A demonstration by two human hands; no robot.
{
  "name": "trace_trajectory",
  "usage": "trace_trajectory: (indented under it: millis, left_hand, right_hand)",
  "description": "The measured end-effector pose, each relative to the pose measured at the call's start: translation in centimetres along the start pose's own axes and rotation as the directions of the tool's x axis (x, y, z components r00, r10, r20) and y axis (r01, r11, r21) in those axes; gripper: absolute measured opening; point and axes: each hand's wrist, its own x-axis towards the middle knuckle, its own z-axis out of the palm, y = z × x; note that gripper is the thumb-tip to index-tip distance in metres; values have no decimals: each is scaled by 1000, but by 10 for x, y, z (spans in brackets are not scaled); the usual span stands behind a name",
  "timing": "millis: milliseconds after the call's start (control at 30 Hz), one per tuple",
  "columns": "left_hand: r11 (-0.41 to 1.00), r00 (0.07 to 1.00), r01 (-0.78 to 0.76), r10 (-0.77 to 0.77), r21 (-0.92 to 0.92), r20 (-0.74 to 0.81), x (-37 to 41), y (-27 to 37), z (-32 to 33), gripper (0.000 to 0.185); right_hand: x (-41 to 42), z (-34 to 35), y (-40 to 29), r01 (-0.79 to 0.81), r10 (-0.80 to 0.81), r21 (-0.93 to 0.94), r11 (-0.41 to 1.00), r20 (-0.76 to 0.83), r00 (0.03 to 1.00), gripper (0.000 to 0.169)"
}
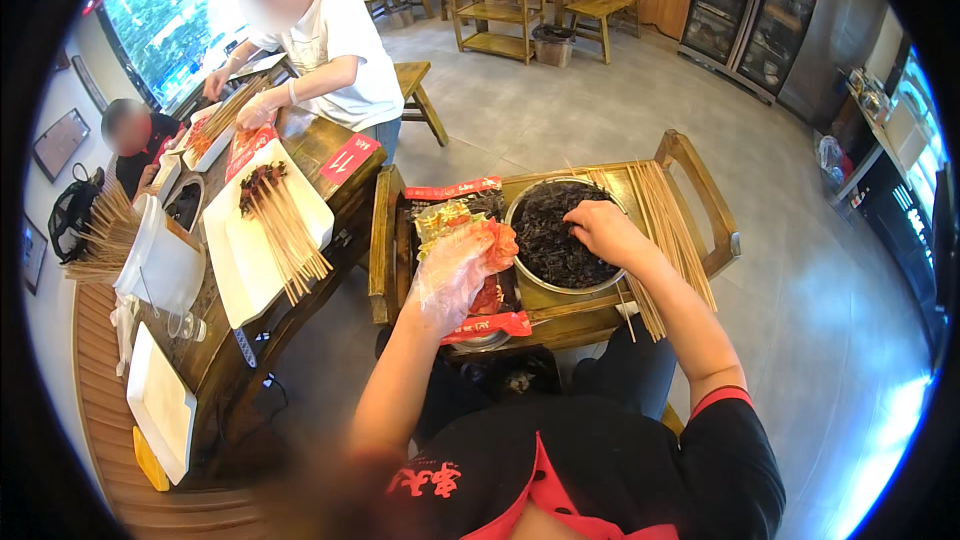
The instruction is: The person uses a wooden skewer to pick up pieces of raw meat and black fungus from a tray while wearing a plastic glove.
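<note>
My left hand (454, 270) wears a clear plastic glove. It holds a limp, glistening red piece of what looks like raw meat (504, 244). Beneath that hand lies an opened red-and-black printed food packet (491, 199), with more red meat (489, 296) and some yellowish bits on it. My bare right hand (607, 229) reaches into a round metal bowl (571, 289) filled with dark leafy shreds (551, 236). Its fingertips are pinched together at the shreds. Bamboo skewers (667, 232) lie in a loose bunch on the wooden cart (540, 304), right of the bowl.
A white tray (232, 270) with loaded skewers (281, 221) stands on the table at left, near a white bucket (161, 262). Across that table a person (337, 45) handles skewers; another person (154, 135) sits beyond. The cart's raised end rails (701, 202) flank the bowl and packet.
</note>
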Motion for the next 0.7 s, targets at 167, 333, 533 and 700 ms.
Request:
trace_trajectory:
  millis: [167, 333, 533, 700]
  left_hand:
    - [997, 998, 47, -49, 61, 43, 3, -2, 5, 20]
    - [993, 997, 11, -2, 118, -72, 14, -15, 19, 21]
    - [993, 993, 98, -92, 70, -80, 25, -20, 35, 22]
    - [975, 999, 34, -27, 217, -37, 30, -38, 39, 20]
  right_hand:
    - [2, -12, 4, -73, 72, 73, 995, 4, 997, 21]
    - [4, -15, -2, -126, 132, 205, 971, -19, 991, 24]
    - [2, -20, -14, -154, 191, 255, 955, -127, 973, 23]
    - [3, -22, -37, -80, 151, 272, 959, -253, 956, 21]
